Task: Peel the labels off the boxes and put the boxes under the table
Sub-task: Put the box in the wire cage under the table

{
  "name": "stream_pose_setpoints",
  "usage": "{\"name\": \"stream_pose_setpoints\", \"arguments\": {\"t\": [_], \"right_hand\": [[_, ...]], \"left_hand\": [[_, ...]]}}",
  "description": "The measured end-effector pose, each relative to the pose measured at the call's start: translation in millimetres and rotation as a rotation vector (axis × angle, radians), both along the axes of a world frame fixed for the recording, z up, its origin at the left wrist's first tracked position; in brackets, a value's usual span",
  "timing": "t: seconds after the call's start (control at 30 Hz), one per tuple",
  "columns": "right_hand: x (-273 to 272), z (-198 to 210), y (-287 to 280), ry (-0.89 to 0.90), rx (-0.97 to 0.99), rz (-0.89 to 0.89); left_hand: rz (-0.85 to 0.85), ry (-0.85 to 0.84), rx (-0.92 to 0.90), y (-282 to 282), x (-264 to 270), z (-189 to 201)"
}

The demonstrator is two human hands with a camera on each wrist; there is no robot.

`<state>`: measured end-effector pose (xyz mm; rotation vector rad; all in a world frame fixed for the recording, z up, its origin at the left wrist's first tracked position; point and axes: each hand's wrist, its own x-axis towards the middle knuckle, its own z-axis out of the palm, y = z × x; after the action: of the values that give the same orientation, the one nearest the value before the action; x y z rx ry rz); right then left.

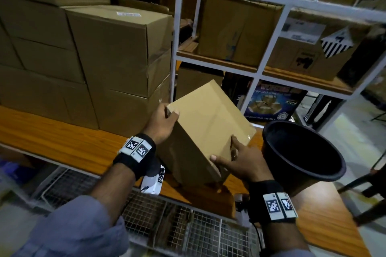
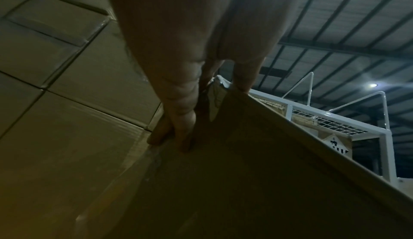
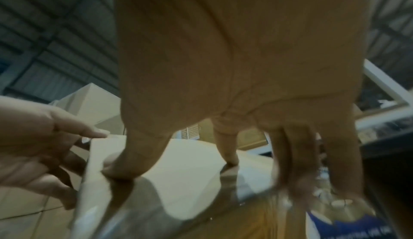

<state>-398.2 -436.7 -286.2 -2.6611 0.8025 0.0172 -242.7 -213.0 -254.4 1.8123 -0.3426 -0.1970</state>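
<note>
While tilted above the table (image 1: 62, 137) | box (image 1: 208, 123) gripped between left hand (image 1: 163, 123), right hand (image 1: 240, 160) | fingers seemingly curled on opposite corners

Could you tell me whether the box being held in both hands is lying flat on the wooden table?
No, the box is tilted, gripped by the left hand and the right hand above the wooden table.

The cardboard box (image 1: 211, 129) between the fingers is plain tan. Right of the right-hand fingers stands a black bucket (image 1: 302, 152); beyond them, a blue printed carton (image 1: 271, 104). A black-and-white striped diamond label (image 1: 336, 44) marks a brown carton (image 1: 302, 62) farther off.
</note>
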Motion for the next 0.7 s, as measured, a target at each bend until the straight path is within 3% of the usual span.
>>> {"name": "stream_pose_setpoints", "arguments": {"t": [0.07, 0.2, 0.37, 0.57, 0.7], "right_hand": [[-1.1, 7.7, -3.1, -0.042, -0.069, 0.025], [12.1, 5.5, -13.1, -0.17, 0.025, 0.041], [25.7, 11.7, -24.6, -0.142, -0.068, -0.044], [49.1, 17.3, -32.9, -0.1, 0.107, -0.033], [39.0, 12.5, -24.9, -0.201, 0.027, -0.077]], "left_hand": [[-0.027, -0.016, 0.013, -2.4, 0.0, -0.1], [-0.087, -0.026, 0.034, -12.4, 5.0, -4.3], [-0.111, -0.047, 0.021, -22.3, 10.5, 2.1], [-0.104, -0.059, -0.037, -27.3, 22.5, 20.4], [-0.165, -0.062, -0.018, -15.5, 30.8, 20.6]]}}
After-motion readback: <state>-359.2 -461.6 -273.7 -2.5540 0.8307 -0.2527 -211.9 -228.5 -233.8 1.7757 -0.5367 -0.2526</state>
